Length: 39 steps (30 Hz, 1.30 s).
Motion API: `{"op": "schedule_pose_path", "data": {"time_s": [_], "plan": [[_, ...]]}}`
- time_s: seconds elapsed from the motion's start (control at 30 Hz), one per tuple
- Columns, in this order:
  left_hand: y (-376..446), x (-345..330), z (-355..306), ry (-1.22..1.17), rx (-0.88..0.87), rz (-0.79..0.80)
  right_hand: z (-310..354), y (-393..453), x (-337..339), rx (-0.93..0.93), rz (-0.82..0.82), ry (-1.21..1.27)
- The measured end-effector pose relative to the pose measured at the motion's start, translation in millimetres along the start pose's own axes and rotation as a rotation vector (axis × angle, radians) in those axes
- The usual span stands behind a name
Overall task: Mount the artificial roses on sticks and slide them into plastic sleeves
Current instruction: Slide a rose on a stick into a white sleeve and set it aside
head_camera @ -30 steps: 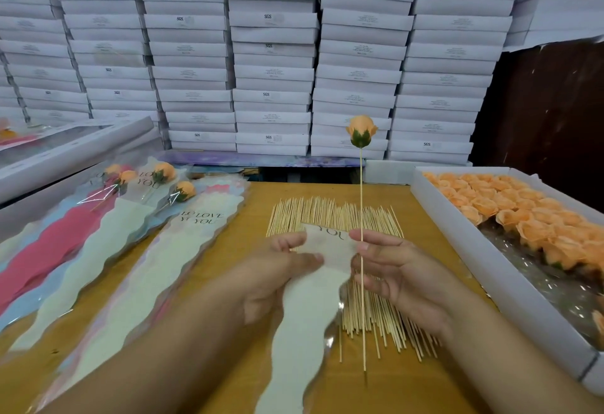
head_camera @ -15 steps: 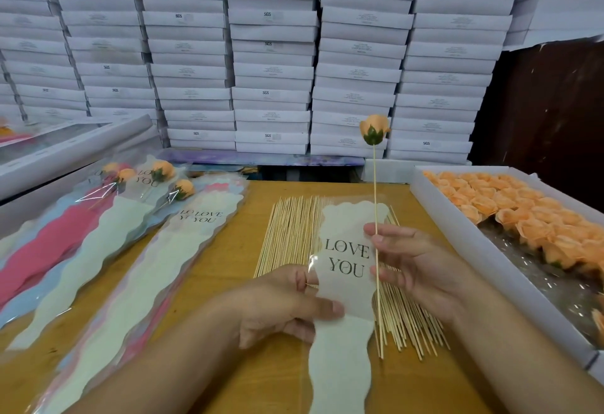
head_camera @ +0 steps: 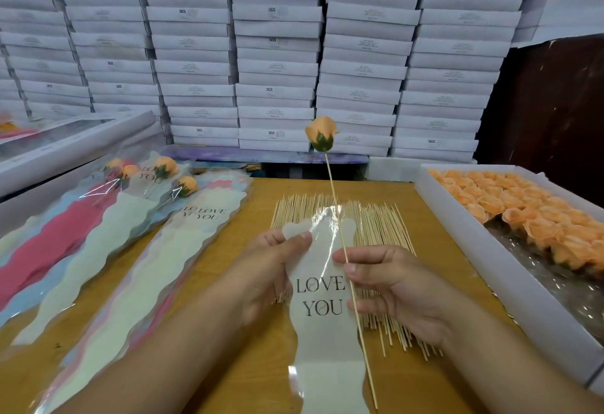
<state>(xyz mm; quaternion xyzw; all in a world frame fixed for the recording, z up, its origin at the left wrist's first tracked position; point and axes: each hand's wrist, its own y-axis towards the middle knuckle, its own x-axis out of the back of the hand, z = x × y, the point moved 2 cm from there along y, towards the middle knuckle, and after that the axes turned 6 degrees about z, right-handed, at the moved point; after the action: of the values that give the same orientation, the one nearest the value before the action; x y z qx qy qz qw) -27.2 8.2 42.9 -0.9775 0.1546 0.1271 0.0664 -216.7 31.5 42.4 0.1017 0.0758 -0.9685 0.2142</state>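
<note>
An orange artificial rose sits on top of a thin wooden stick that leans up and to the left. My right hand pinches the stick about halfway along. My left hand grips the upper left edge of a pale plastic sleeve printed "LOVE YOU", thumb on top near its mouth. The stick lies along the sleeve's right edge, outside it as far as I can tell. A bundle of bare sticks lies on the table under both hands.
A white tray of several orange rose heads stands at the right. Empty sleeves and several sleeved roses lie at the left, beside a long white box. Stacked white boxes wall off the back of the wooden table.
The sleeve has slid further away from me and flattened, its print now facing up. The rose on its stick has tilted left, its lower end coming closer to the sleeve's right edge.
</note>
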Motion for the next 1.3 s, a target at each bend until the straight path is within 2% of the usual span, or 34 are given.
{"op": "schedule_pose_path", "data": {"time_s": [0.37, 0.6, 0.77, 1.03, 1.3], "plan": [[-2, 0, 11, 0.099, 0.030, 0.050, 7, 2, 13, 0.059, -0.148, 0.075], [-3, 1, 12, 0.161, 0.055, 0.068, 7, 2, 16, 0.077, -0.152, 0.050], [1, 4, 12, 0.122, 0.055, 0.009, 4, 3, 15, 0.071, -0.177, 0.010], [4, 5, 13, -0.008, 0.027, 0.040, 2, 3, 9, 0.055, -0.151, -0.025], [1, 4, 13, -0.015, 0.047, 0.038, 1, 4, 10, 0.063, -0.179, -0.008]]}}
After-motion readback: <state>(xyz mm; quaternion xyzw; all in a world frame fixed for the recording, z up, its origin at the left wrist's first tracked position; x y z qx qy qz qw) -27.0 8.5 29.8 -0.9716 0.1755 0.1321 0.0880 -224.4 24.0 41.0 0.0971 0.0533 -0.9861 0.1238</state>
